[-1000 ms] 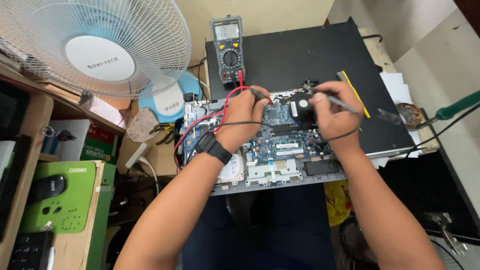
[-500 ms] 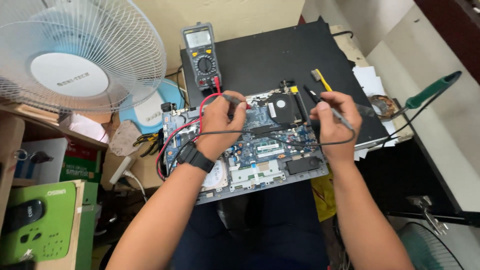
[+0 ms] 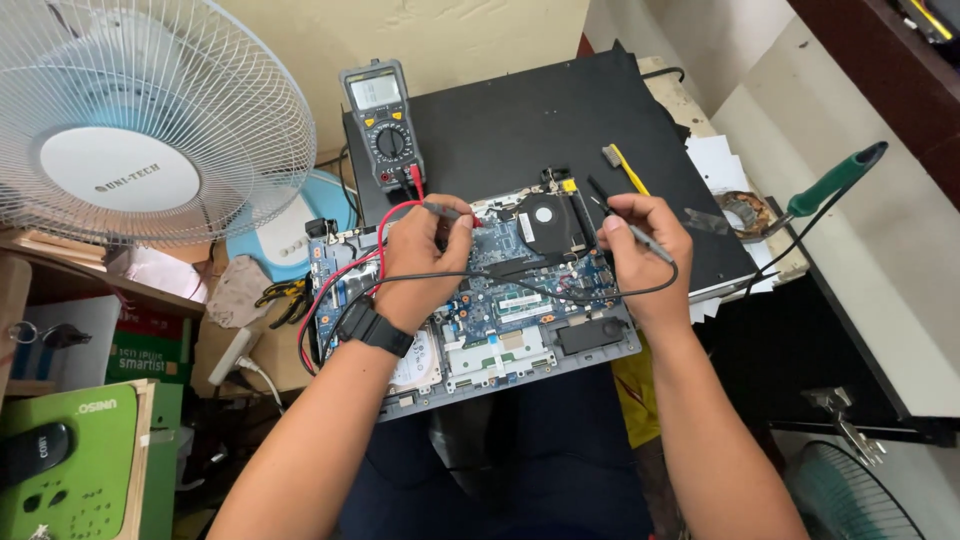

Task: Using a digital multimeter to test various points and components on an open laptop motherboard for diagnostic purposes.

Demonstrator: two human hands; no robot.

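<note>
Two probes are in hand over an opened laptop that lies bottom side up at the near edge of the worktop, its base cover off and its circuit board, cooling fan and round disk drive exposed.

1. Left hand: grip closed around the red probe. The tip points right, toward the upper edge of the board beside the cooling fan. Contact with the board cannot be confirmed from this view. A black watch sits on the wrist.

2. Right hand: grip closed around the black probe, held like a pen. The tip sits near the right side of the cooling fan; whether it touches is not clear.

3. Leads: the red lead loops down the left side of the laptop; the black lead crosses the board between the hands. Both run back to the multimeter, which stands just behind the laptop. Its display cannot be read from here.

4. Progress, as judged: disassembly is done and both probes are positioned at the board. Reassembly has not started; no cover is fitted.

5. Surroundings: a yellow-handled brush lies right of the fan, a green-handled soldering iron rests at the far right, and a white desk fan stands to the left.
</note>
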